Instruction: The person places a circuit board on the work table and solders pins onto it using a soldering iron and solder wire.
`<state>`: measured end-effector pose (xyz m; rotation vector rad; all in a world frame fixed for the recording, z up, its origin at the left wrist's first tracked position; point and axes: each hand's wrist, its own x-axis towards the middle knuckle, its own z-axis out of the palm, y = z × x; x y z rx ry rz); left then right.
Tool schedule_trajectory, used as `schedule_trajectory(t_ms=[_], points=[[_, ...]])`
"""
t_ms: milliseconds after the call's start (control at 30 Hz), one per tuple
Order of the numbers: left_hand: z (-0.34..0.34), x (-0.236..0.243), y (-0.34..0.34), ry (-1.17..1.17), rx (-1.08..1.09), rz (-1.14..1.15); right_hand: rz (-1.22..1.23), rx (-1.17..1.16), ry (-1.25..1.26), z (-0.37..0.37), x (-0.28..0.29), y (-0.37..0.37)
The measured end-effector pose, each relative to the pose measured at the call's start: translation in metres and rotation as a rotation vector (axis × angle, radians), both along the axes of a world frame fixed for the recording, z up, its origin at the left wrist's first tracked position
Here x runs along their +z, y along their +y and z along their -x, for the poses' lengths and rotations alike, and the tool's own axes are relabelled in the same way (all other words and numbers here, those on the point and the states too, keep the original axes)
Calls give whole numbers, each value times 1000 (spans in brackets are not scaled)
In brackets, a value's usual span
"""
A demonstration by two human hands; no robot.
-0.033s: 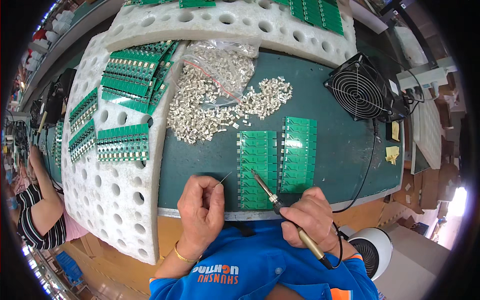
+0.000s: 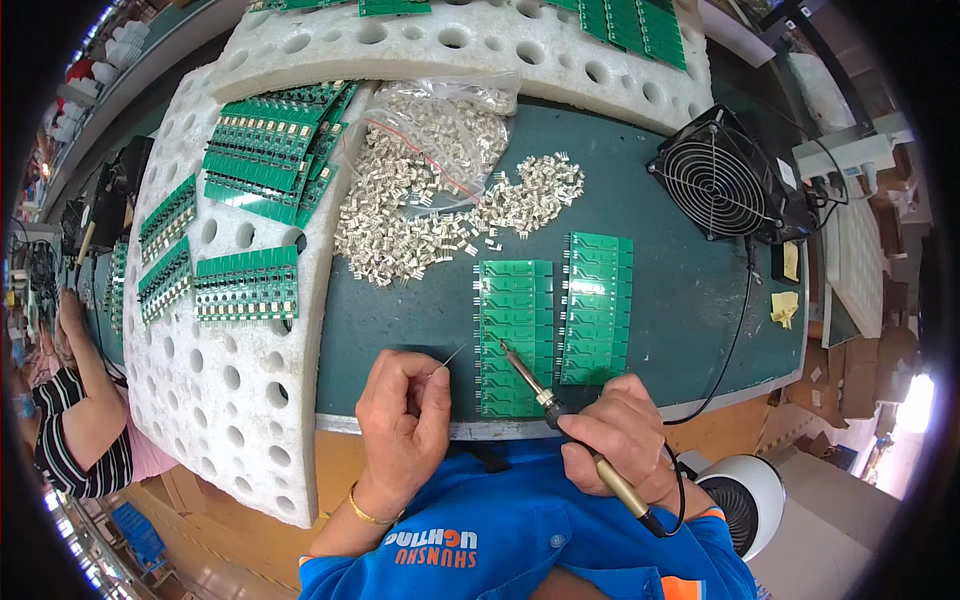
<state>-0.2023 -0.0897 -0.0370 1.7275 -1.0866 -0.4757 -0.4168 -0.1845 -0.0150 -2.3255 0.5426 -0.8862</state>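
Observation:
Between the thumb and forefinger of my left hand [image 2: 405,415] is pinched a thin solder wire [image 2: 455,355], its free end pointing at the near-left circuit board panel. My right hand [image 2: 620,435] is closed round the handle of a soldering iron [image 2: 545,398]. The iron's tip reaches over the left green circuit board panel [image 2: 515,385]; whether it touches the surface I cannot tell. Small pin connectors line that panel's left edge. A second green panel [image 2: 597,310] lies just to the right, with similar pins along its left edge.
Loose white connectors [image 2: 390,235] lie heaped beside a plastic bag [image 2: 450,140] of them. White foam boards [image 2: 235,380] carry finished-looking circuit panels [image 2: 248,285]. A black fan [image 2: 715,180] stands at far right, near the iron's cord [image 2: 742,330]. Another person's arm [image 2: 90,400] shows at left.

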Motion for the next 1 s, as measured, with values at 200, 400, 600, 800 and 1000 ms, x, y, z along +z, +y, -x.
schedule_trajectory(t_ms=[200,400,600,800,1000], points=[[8,4,0,-68,11,-2,-24,-11,-63,-4,-2,5],[11,-3,0,-83,3,16,-13,-33,-113,-9,-7,6],[13,-3,-1,-68,2,0,-10,-25,-94,-8,-9,7],[12,-4,-2,-67,-6,-3,-21,-19,-73,-10,-10,7],[12,-3,-3,-72,-12,-1,-1,-39,-110,-14,-10,5]])
